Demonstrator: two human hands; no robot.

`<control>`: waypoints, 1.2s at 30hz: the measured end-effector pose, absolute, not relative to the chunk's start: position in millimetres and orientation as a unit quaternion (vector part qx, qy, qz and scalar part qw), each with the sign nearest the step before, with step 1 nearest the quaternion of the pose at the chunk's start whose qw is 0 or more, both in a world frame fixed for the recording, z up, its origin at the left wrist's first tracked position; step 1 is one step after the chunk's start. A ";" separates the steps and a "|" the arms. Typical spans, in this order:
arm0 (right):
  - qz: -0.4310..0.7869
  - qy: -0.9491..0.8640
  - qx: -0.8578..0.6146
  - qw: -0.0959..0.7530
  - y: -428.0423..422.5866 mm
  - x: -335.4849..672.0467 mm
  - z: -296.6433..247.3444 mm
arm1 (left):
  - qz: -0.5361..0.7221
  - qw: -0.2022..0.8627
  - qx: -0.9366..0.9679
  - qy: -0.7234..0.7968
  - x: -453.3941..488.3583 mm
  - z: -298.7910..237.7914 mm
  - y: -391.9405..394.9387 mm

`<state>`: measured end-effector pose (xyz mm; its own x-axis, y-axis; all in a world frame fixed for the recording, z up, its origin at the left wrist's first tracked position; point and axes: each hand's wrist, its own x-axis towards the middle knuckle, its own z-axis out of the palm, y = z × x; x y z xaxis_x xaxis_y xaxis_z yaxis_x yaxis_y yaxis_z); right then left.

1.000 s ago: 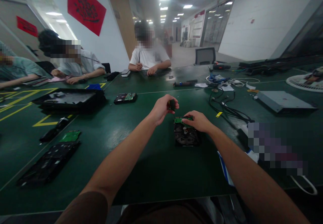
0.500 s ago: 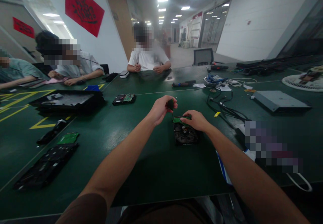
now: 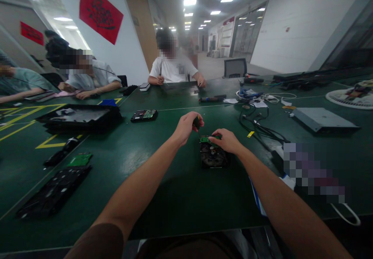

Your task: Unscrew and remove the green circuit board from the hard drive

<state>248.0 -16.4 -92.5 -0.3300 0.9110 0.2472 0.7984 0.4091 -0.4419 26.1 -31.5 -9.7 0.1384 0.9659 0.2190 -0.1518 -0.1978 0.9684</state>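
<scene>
My left hand [image 3: 186,127] is closed round the handle of a screwdriver [image 3: 196,123], dark with a bit of yellow. Its thin shaft points down at the upper left corner of a hard drive [image 3: 214,156]. The drive lies flat on the table, dark underside up, with a green circuit board [image 3: 204,139] along its far end. My right hand [image 3: 227,140] grips the drive's far right corner, thumb and fingers at the board. Whether the screwdriver tip sits in a screw is too small to tell.
The green table [image 3: 163,196] bears a black tray [image 3: 78,117], another drive [image 3: 144,115], a long black part [image 3: 55,191], black cables [image 3: 262,125], a grey metal box [image 3: 325,119] and a round white fan cover [image 3: 352,97]. A co-worker [image 3: 175,68] sits opposite; others sit at left.
My hands stay almost in place, the screwdriver handle looking slightly turned. The co-worker opposite has moved a hand outward. A standing person shows more clearly at the back left. The view has shifted slightly.
</scene>
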 end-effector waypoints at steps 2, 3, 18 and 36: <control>0.125 -0.807 -0.529 0.232 -16.8 247.7 -91.3 | 0.530 0.513 0.569 0.363 26.1 -8.7 -33.5; 0.125 -0.807 -0.528 0.231 -17.1 247.3 -90.8 | 0.520 0.515 0.580 0.359 26.0 -7.5 -35.0; 0.137 -0.830 -0.492 0.223 -21.8 249.7 -84.2 | 0.492 0.545 0.585 0.345 24.2 -2.3 -41.3; 0.204 -0.763 -0.546 0.280 -19.7 257.4 -82.3 | 0.503 0.540 0.574 0.355 22.6 5.2 -45.5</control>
